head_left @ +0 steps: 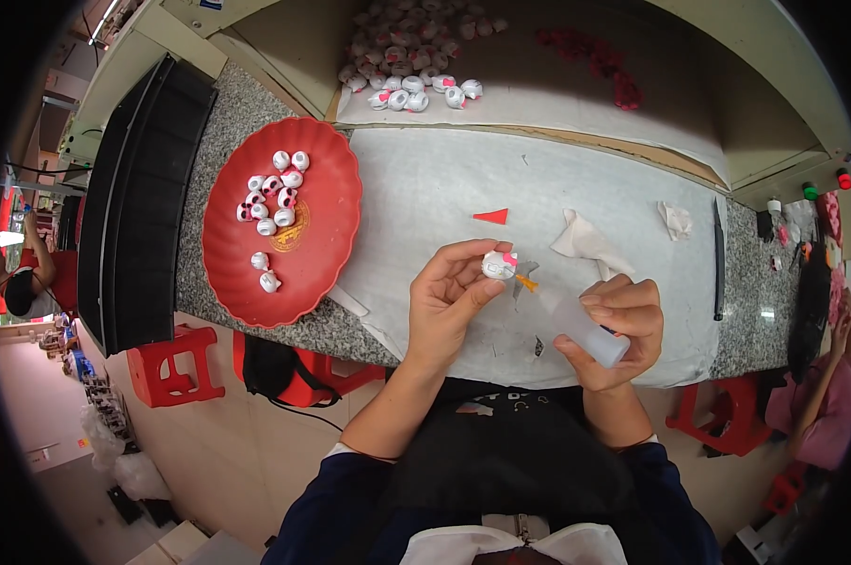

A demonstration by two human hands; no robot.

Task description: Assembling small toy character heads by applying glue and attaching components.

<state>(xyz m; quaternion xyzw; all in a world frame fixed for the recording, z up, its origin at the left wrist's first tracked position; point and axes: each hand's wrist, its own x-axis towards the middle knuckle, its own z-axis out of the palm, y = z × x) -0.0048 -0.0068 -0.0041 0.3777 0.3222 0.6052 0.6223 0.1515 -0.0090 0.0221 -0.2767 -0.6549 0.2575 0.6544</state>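
Between the thumb and fingers of my left hand (452, 299) is a small white toy head (498, 265) with a pink patch. My right hand (621, 325) is wrapped around a translucent squeeze bottle (581, 327), tilted so that its orange tip (527, 282) points at the toy head. The tip is close to the head; whether they touch I cannot tell. Below both hands lies a white paper sheet (425, 198) with dark smudges. A red triangular piece (490, 217) rests on it, just beyond my left hand.
A red scalloped tray (220, 254) at the left holds several toy heads. More heads (407, 94) are piled on the shelf at the back, with dark pink pieces (623, 91) farther right. Crumpled tissues (590, 242) lie on the sheet. A black trough (148, 198) stands far left; another person (826, 395) sits at the right.
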